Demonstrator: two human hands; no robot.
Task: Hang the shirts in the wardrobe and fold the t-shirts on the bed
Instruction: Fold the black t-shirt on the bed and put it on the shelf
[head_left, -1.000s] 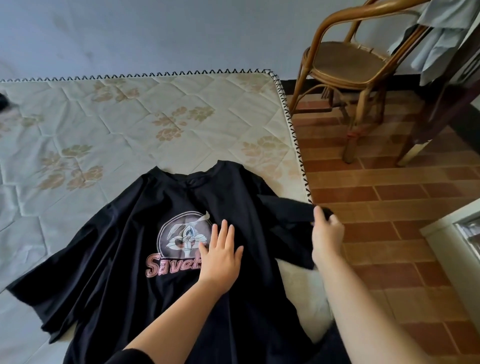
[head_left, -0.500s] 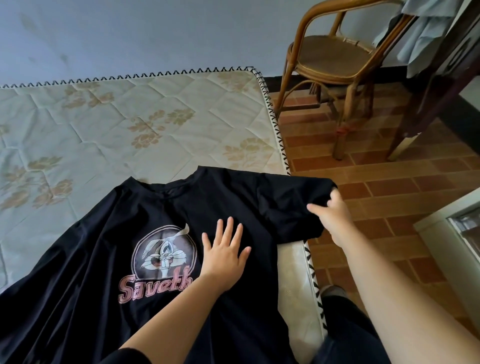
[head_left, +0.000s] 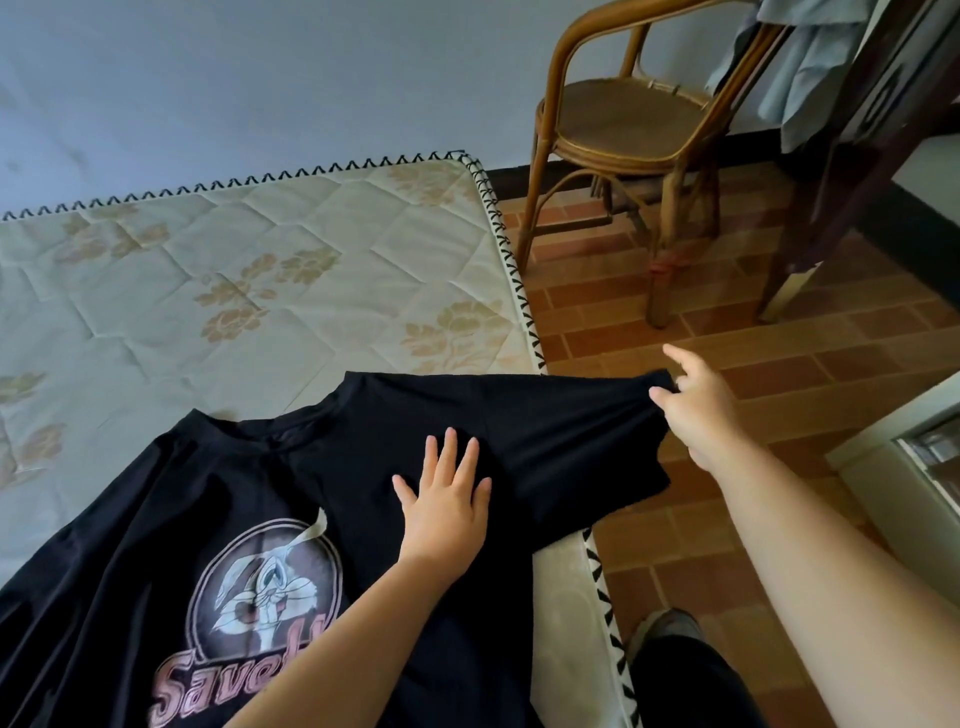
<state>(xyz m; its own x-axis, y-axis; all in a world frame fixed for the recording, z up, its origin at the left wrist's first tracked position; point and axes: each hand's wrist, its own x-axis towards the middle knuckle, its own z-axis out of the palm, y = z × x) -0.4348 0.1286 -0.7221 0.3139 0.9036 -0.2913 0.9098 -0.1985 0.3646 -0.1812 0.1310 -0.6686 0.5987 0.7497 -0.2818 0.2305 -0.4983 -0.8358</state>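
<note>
Black tee (head_left: 322, 483) flat on bed (head_left: 249, 291); left hand (head_left: 444, 506) presses chest, fingers spread; right hand (head_left: 698, 415) pinches sleeve (head_left: 582, 436) stretched rightward past edge.

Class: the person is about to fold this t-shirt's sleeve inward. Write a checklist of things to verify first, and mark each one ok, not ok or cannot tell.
1. Black t-shirt lies on the mattress, print up: ok.
2. Left hand presses flat on the chest to anchor it: ok.
3. Right hand pinches the end of the sleeve: ok.
4. Sleeve pulled out smooth: ok.
5. Sleeve supported by the mattress: not ok; it reaches past the edge, over the floor.
6. Other sleeve and hem laid flat: cannot tell; they are out of frame.
</note>
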